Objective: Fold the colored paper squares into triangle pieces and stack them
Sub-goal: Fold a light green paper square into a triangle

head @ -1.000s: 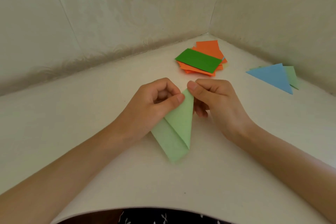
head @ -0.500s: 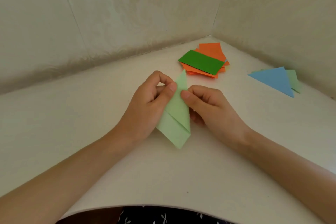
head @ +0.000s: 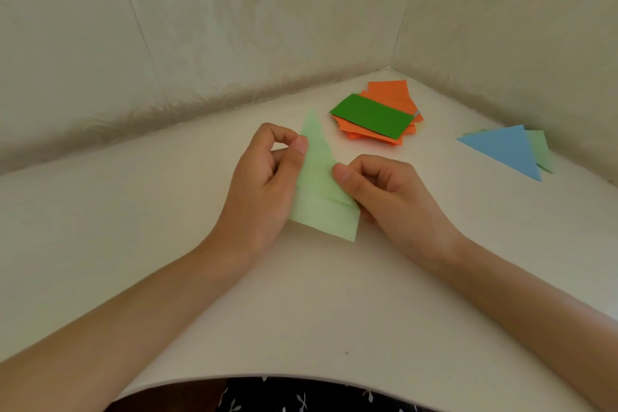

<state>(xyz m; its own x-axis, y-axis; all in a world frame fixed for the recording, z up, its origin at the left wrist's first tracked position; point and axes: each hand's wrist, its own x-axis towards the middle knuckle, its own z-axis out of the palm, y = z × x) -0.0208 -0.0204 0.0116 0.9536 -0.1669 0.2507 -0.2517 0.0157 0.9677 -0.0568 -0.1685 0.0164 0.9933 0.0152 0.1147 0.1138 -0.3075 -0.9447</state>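
The person is holding a half-folded light green paper (head: 321,197) w/ both hands, near the middle of the table (head: 301,304). Its narrow tip is pointing away from the person, twd the wall (head: 234,27) corner. A folded flap is lying across the lower part & the wide bottom edge is sitting nearest the person. Can't tell whether the paper is touching the table top.

The left hand (head: 264,191) is pinching the paper's left edge up near the tip: thumb on the top face, index finger curling over to meet it, other fingers tucked in behind. The right hand (head: 391,197) is pinching the right edge lower down: thumb pressing on top, remaining fingers curled under & mostly hidden.

Beyond the hands, a pile of orange sheets (head: 389,94) is lying flat near the corner, w/ a dark green sheet (head: 371,115) resting skewed across the top. Further right, well apart from that pile, a blue triangle (head: 501,147) is lying flat, overlapping a light green triangle (head: 540,147) whose edge is sticking out on the right. A dark patterned garment (head: 301,398) is showing below the table rim.
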